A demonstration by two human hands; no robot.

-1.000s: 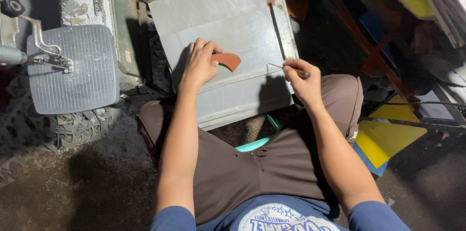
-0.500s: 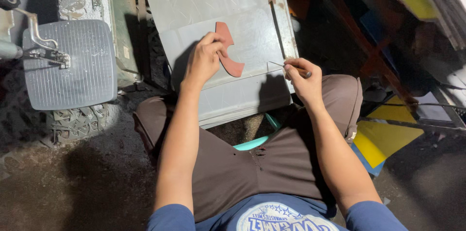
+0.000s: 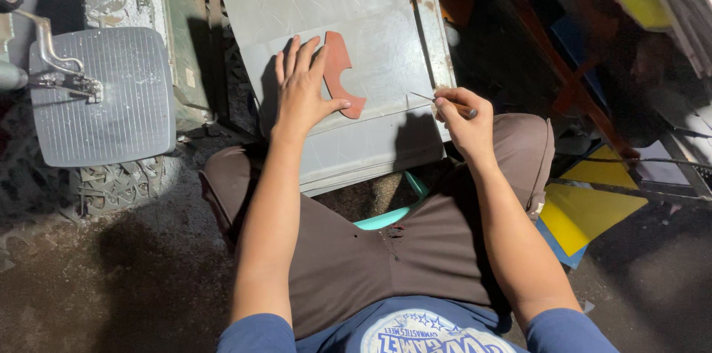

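**A:** Head view, looking down at a seated person's lap. What is each hand doing?

**B:** The left hand [image 3: 304,90], at upper centre of the frame, lies flat with fingers spread, pressing on the left edge of a reddish-brown curved cutout [image 3: 343,75]. The cutout rests on a grey sheet [image 3: 371,19] propped across the knees.

**A:** And the other?

**B:** The right hand [image 3: 461,117], right of centre, is pinched closed around a thin pointed tool [image 3: 434,99]. Its tip points left, over the sheet, just apart from the cutout.

**A:** What lies around them?

**B:** A ribbed grey plate [image 3: 104,104] on a metal arm at the left of the frame, a yellow panel [image 3: 586,208] on the floor at lower right, and a teal stool edge [image 3: 386,216] showing between the thighs. The floor [image 3: 89,279] at lower left is dark and dusty.
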